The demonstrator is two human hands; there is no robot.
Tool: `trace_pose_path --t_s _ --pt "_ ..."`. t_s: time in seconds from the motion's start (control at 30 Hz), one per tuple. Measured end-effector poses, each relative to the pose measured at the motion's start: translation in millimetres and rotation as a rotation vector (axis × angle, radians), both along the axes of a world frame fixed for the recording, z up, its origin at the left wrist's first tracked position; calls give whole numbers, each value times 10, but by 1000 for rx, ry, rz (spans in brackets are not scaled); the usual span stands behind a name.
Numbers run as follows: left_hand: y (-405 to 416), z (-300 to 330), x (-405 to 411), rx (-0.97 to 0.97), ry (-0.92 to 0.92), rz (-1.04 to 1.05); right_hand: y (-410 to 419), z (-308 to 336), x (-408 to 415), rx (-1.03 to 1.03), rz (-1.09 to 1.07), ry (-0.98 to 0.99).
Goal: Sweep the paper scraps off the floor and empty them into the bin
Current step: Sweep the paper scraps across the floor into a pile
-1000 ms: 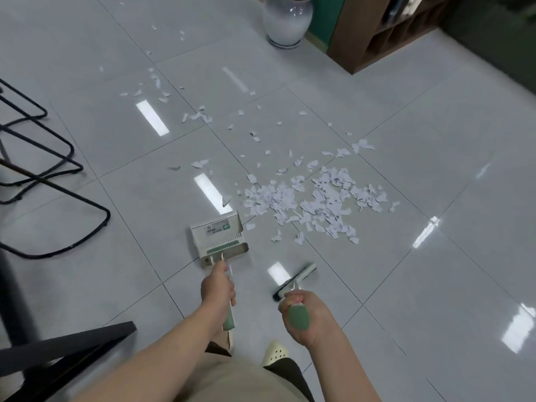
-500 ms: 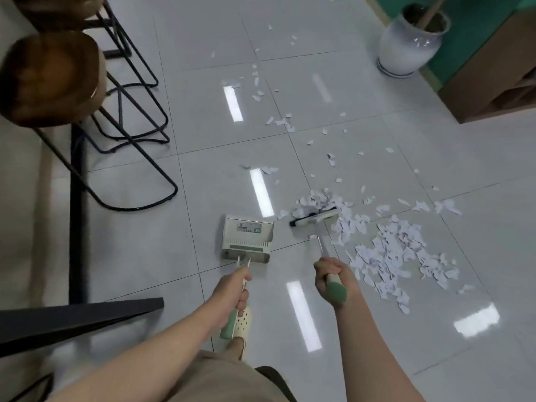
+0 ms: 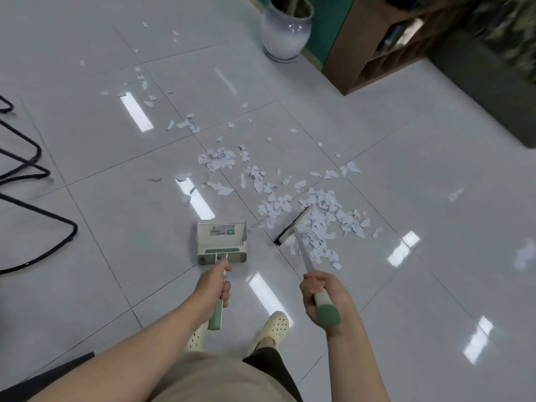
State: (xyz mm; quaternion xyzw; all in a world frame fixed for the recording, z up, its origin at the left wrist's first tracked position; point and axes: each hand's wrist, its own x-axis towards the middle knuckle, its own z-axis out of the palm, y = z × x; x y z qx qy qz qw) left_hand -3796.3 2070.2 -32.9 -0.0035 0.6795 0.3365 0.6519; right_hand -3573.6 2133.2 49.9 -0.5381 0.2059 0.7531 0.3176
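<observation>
Left hand: the left hand had its fingers curled round the green-tipped handle of the dustpan, gripping it firmly.
Dustpan: it sat on the tiled floor near the person's feet, mouth facing far, just left of the broom head and apart from it.
Right hand: the right hand was closed tight round the upper end of the broom handle, the green cap poking out below the fist.
Broom: its head rested on the floor at a slant, with bristles on its left side and scraps lying against its right side.
Paper scraps: the paper scraps lay thickest right of the broom head, with a smaller heap farther off and loose bits trailing to the far left.
Far right: a white vase stood beside a wooden shelf unit.
Left edge: black wire stool legs curved over the tiles.
Near: two cream perforated shoes showed between the forearms.
</observation>
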Motion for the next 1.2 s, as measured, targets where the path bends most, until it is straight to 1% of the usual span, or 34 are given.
trace_pose_path --t_s 0.1,0.2,0.33,0.43,0.53,0.6,0.67,0.7,0.8,0.93,1.03,1.2 --pt "189 -4 397 -12 24 -50 44 -43 468 -22 -26 -109" --pt "357 2 751 -36 50 -70 147 -170 910 -51 19 -184" --pt "516 16 1127 -83 45 -32 329 -401 1374 -79 86 -266" --pt "538 17 1307 -110 46 20 417 -598 1495 -95 189 -292" --pt "491 1 1377 -139 52 93 422 -792 1389 -120 327 -200" --pt "461 17 1393 -162 48 173 424 -912 1235 -132 463 -123" --pt "436 51 1395 -182 32 259 482 -993 1073 -113 604 -74" --pt "421 69 1398 -185 21 296 554 -1010 1018 -102 635 -56" --pt "398 94 1428 -156 8 351 909 -1032 1038 -110 620 31" --pt "421 132 1464 -116 65 322 1395 -1000 1242 -136 632 192" --pt "491 159 1455 -103 111 287 1470 -847 1201 -82 632 168" --pt "724 192 1468 -68 142 267 1261 -683 1178 -11 496 139"
